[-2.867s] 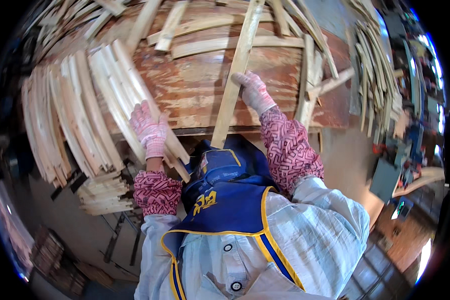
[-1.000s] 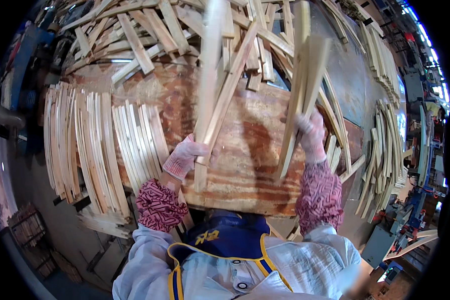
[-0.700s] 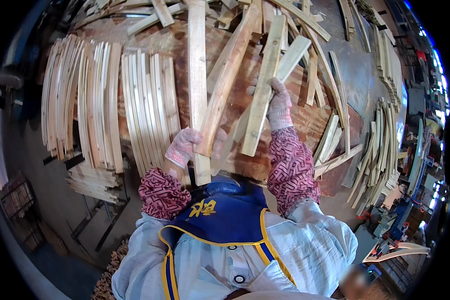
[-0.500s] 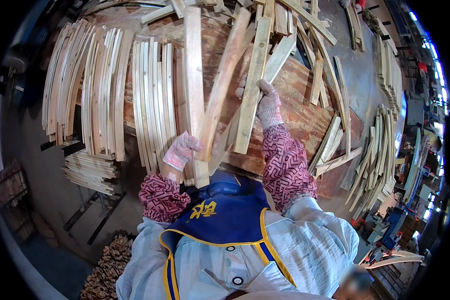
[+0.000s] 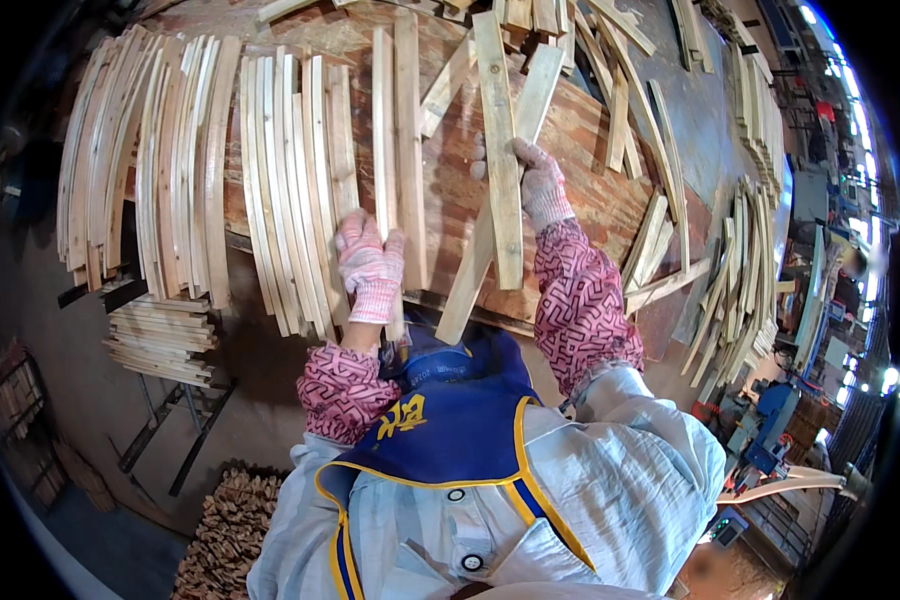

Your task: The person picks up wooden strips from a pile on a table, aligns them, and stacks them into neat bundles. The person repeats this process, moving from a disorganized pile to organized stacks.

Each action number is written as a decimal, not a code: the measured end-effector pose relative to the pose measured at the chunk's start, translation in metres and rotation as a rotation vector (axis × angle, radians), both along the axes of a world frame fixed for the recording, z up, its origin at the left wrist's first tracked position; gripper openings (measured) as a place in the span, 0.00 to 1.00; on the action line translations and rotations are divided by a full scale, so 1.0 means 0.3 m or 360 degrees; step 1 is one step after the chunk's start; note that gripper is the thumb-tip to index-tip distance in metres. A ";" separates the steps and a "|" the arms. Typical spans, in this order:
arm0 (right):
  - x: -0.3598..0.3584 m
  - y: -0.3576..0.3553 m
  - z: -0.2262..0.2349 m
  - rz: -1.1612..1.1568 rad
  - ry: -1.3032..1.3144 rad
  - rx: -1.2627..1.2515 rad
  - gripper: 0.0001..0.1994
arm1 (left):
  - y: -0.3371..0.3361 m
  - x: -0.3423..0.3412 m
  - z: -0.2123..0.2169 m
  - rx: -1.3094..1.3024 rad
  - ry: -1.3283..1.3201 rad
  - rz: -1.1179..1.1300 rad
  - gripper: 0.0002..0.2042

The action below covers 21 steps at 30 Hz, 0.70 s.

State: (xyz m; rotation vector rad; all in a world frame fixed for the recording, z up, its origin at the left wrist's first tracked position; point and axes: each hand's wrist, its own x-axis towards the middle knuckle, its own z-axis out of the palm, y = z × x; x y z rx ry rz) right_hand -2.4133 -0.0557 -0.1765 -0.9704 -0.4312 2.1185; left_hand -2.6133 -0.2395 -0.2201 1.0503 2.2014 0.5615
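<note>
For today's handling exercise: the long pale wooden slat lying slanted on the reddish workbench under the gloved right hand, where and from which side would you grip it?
Probably near the long pale wooden slat's middle, where the right hand already touches it. Come from the right, open side: a second slat crosses underneath on the left. Its near end overhangs the reddish wooden workbench edge, so fingers could also wrap under there. The left hand rests on another slat.

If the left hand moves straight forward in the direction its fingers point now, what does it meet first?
Likely no gap at all: the left hand already rests on a long wooden slat, fingers pointing along it up the wooden table. Sliding on, it would just follow that slat; depth is unclear.
</note>
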 end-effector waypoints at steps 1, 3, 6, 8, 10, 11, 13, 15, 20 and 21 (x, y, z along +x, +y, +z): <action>-0.002 0.001 0.010 0.0014 -0.0033 -0.0043 0.25 | 0.001 0.001 0.001 -0.0029 0.0324 -0.0045 0.34; 0.005 0.008 -0.018 0.0028 -0.0053 0.0017 0.25 | 0.009 -0.003 -0.002 -0.0080 0.0767 -0.0059 0.36; -0.022 -0.006 0.002 -0.0050 -0.0036 -0.0037 0.22 | 0.061 -0.056 0.001 -0.0205 0.0854 0.0011 0.41; -0.051 -0.019 0.029 -0.0071 -0.0059 -0.0075 0.20 | 0.067 -0.101 -0.040 -0.0126 0.0970 -0.0135 0.39; -0.064 -0.026 0.042 -0.0044 -0.0132 -0.0059 0.19 | 0.057 -0.107 -0.061 -0.0170 0.1027 -0.0127 0.38; -0.068 -0.025 0.052 -0.0013 -0.0154 -0.0029 0.21 | 0.055 -0.108 -0.064 -0.0192 0.1056 -0.0124 0.37; -0.073 -0.019 0.061 0.0047 -0.0192 0.0030 0.24 | 0.071 -0.110 -0.051 -0.0199 0.1013 -0.0166 0.37; -0.057 -0.010 0.033 0.0056 -0.0167 0.0088 0.24 | 0.086 -0.115 -0.025 -0.0283 0.0903 -0.0193 0.37; -0.042 0.042 -0.026 0.0180 -0.0080 0.0005 0.20 | 0.063 -0.165 -0.028 -0.0303 0.0751 -0.0104 0.35; -0.030 0.056 -0.024 0.0218 -0.0550 0.0019 0.20 | 0.042 -0.180 -0.056 -0.0250 0.0731 -0.0078 0.34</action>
